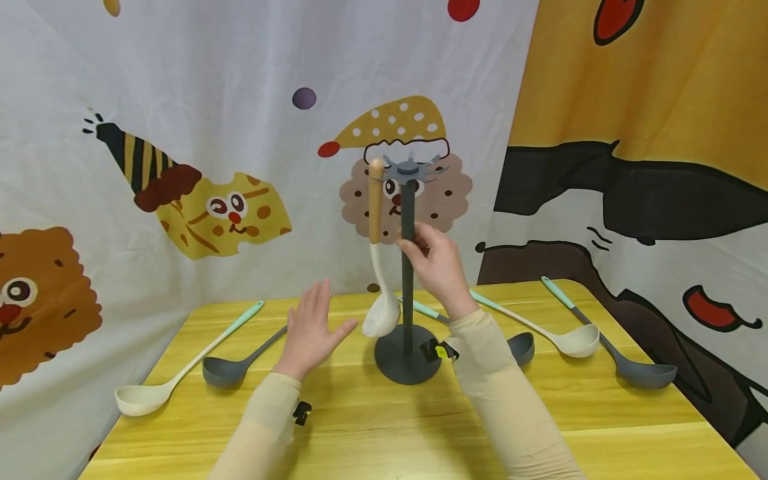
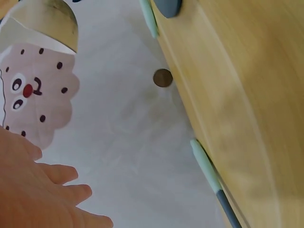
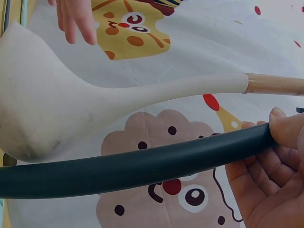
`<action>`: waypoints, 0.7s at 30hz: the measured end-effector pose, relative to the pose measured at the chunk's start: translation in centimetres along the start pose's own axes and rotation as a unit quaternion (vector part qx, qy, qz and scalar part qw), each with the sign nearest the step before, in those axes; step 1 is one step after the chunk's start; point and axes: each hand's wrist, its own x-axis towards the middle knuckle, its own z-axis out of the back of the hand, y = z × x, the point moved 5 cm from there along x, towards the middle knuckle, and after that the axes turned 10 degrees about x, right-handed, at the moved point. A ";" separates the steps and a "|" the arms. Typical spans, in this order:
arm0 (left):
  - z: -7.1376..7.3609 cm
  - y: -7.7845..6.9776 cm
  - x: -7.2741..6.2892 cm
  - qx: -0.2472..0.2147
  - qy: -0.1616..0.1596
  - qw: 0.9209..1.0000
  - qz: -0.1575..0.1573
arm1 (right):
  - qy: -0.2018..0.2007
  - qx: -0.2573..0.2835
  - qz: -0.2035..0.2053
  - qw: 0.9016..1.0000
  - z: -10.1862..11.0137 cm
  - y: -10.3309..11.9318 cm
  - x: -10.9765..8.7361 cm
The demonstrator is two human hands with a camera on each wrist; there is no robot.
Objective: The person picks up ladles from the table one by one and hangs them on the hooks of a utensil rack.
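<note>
A dark grey utensil stand (image 1: 408, 293) with a round base (image 1: 396, 367) and a hooked top (image 1: 409, 169) stands upright mid-table. My right hand (image 1: 437, 263) holds its pole (image 3: 142, 168) between thumb and fingers, below the hooks. From the top's left side hangs a white ladle (image 1: 383, 317) with a wooden handle (image 1: 375, 207), bowl downward. In the right wrist view the ladle (image 3: 52, 104) lies beside the pole, apart from the right hand. My left hand (image 1: 310, 330) is raised left of the ladle, fingers straight, holding nothing; the left wrist view shows its fingers (image 2: 61, 194).
On the left lie a white ladle (image 1: 144, 399) with a mint handle and a grey ladle (image 1: 225, 371). To the right rest a grey ladle (image 1: 521, 348) partly behind my arm, a white ladle (image 1: 579, 341) and another grey ladle (image 1: 645, 375). A printed curtain (image 1: 240, 80) hangs behind the table.
</note>
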 end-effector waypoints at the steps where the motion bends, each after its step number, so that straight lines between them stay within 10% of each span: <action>1: -0.1 0.3 0.0 0.000 0.002 1.000 0.003 | 0.000 0.000 0.000 1.000 0.0 0.0 0.0; 21: -1.2 4.9 0.5 0.045 0.072 0.995 0.047 | 0.001 -0.001 -0.005 1.000 0.0 0.1 -0.1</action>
